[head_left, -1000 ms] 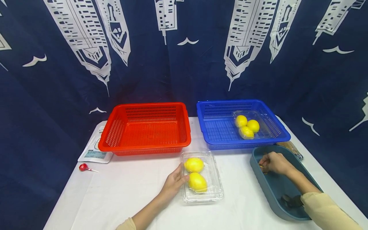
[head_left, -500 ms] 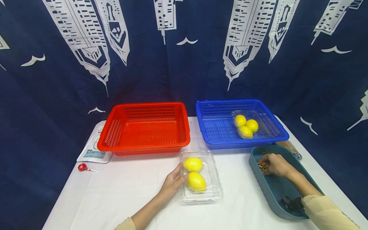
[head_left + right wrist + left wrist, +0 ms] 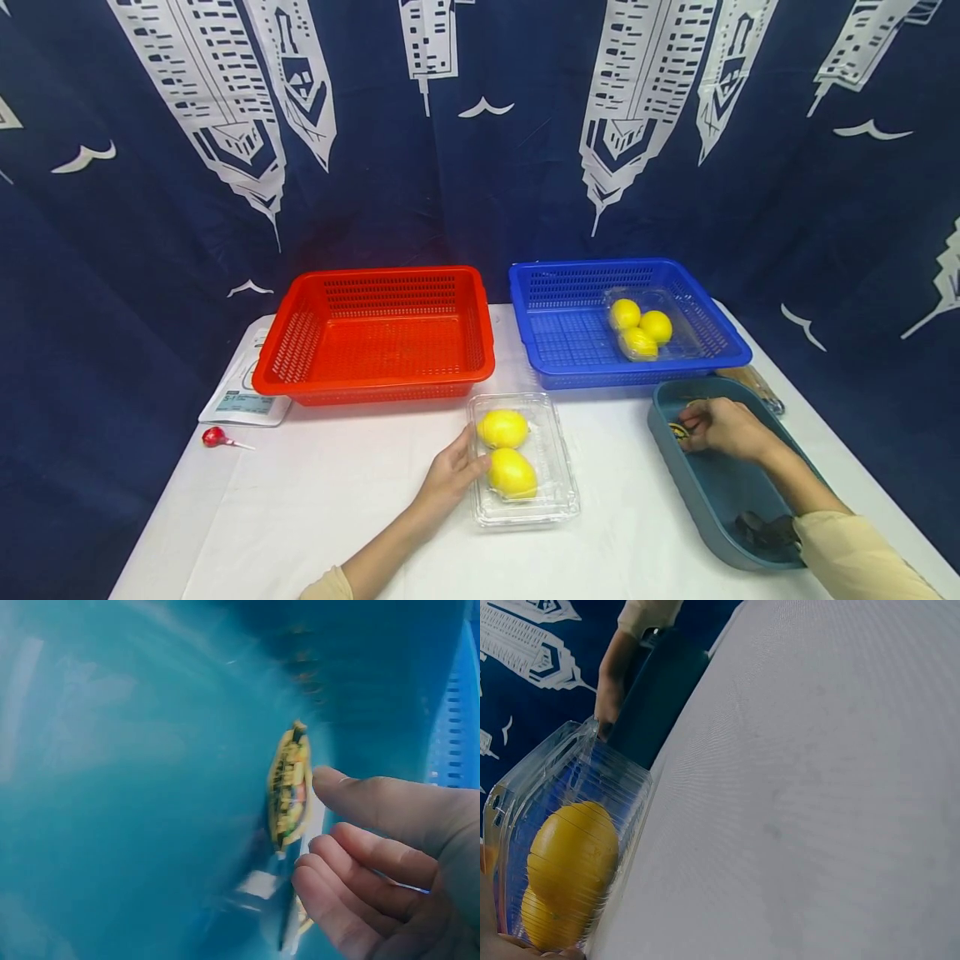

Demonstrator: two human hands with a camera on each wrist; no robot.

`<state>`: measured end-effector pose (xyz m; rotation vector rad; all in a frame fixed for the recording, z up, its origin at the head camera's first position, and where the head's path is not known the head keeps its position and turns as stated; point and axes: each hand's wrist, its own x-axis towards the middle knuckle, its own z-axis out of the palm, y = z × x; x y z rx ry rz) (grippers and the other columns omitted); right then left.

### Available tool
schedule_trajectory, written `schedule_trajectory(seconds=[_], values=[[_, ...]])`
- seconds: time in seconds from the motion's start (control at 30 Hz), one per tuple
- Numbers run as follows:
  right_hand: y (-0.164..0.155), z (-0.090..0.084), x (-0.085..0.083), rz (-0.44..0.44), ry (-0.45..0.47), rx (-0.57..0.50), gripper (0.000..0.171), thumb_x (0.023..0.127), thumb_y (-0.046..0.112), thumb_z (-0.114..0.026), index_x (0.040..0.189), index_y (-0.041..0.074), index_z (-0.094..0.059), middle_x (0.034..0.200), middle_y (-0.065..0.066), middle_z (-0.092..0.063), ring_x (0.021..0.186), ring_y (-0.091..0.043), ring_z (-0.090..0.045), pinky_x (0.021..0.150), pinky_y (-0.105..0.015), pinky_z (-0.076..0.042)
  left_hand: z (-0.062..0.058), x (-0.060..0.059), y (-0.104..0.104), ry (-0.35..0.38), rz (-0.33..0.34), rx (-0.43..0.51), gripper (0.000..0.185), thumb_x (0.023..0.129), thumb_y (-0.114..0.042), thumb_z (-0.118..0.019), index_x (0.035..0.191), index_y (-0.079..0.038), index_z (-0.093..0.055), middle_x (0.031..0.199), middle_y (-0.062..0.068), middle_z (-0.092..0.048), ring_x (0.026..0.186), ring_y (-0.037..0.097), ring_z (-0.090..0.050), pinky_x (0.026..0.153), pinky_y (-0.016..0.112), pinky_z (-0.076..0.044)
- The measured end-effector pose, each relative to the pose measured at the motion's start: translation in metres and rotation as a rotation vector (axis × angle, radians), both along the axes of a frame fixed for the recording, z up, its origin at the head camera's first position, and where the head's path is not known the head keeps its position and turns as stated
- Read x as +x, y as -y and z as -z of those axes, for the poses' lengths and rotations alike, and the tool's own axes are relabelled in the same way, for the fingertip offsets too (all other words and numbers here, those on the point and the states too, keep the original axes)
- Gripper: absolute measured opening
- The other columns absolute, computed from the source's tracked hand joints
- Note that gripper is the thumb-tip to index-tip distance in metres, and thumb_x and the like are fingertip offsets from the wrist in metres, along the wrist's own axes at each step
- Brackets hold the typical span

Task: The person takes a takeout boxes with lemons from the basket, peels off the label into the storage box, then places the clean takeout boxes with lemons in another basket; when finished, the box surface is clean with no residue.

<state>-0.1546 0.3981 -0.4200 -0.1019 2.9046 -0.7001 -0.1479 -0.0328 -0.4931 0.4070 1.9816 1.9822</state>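
Note:
A clear plastic clamshell box [image 3: 555,467] with two lemons [image 3: 504,429] inside stands at the middle of the table. My left hand [image 3: 448,479] holds its left side, thumb over the lid edge; in the left wrist view the lemons [image 3: 570,855] show through the ribbed wall. My right hand [image 3: 726,427] is inside a teal tub [image 3: 720,533] at the right. Near its thumb tip is a small yellow-and-black patterned thing [image 3: 289,791], blurred, its kind unclear. The thumb and curled fingers stand apart, with no thing plainly gripped between them.
Behind stand a red basket [image 3: 397,392] and a blue basket [image 3: 585,371], the blue one holding another clear box with three lemons [image 3: 639,342]. A lollipop [image 3: 215,437] and a white packet [image 3: 243,404] lie at left. A dark object [image 3: 765,532] lies in the tub.
My right hand shifts slightly inside the tub, and more of the yellow-and-black thing shows beside its fingers. The left hand and its box stay in place.

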Motion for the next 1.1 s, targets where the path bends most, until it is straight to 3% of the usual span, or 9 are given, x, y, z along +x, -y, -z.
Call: schedule_trajectory(seconds=[0.2, 0.47, 0.9, 1.1], values=[[0.006, -0.013, 0.006, 0.015, -0.050, -0.022, 0.051, 0.074, 0.024, -0.082, 0.108, -0.011, -0.065, 0.093, -0.013, -0.072, 0.080, -0.014, -0.064, 0.062, -0.021, -0.051, 0.000, 0.000, 0.001, 0.002, 0.001, -0.002, 0.076, 0.095, -0.023, -0.058, 0.152, 0.007, -0.016, 0.160, 0.023, -0.016, 0.147, 0.040, -0.020, 0.118, 0.044, -0.022], [0.022, -0.028, 0.015, 0.034, -0.028, -0.079, 0.063, 0.084, 0.036, -0.075, 0.122, -0.011, -0.058, 0.105, -0.017, -0.070, 0.091, -0.021, -0.065, 0.067, -0.024, -0.054, 0.001, -0.001, 0.002, 0.012, 0.000, -0.003, 0.078, 0.095, -0.023, -0.060, 0.152, 0.007, -0.017, 0.160, 0.023, -0.015, 0.147, 0.041, -0.020, 0.118, 0.045, -0.023], [0.051, -0.050, 0.027, 0.057, -0.041, -0.099, 0.057, 0.089, 0.038, -0.069, 0.125, -0.006, -0.060, 0.107, -0.013, -0.070, 0.090, -0.017, -0.061, 0.066, -0.025, -0.051, 0.003, -0.001, 0.002, 0.027, 0.002, 0.007, 0.081, 0.094, -0.027, -0.061, 0.152, 0.006, -0.016, 0.161, 0.022, -0.015, 0.147, 0.041, -0.019, 0.118, 0.045, -0.023], [0.070, -0.059, 0.034, 0.081, -0.007, -0.173, 0.059, 0.090, 0.040, -0.067, 0.128, -0.003, -0.058, 0.106, -0.009, -0.070, 0.089, -0.013, -0.063, 0.066, -0.024, -0.052, 0.002, -0.001, 0.002, 0.030, 0.000, 0.005, 0.080, 0.095, -0.026, -0.061, 0.152, 0.007, -0.016, 0.161, 0.021, -0.015, 0.148, 0.040, -0.019, 0.119, 0.044, -0.022]])
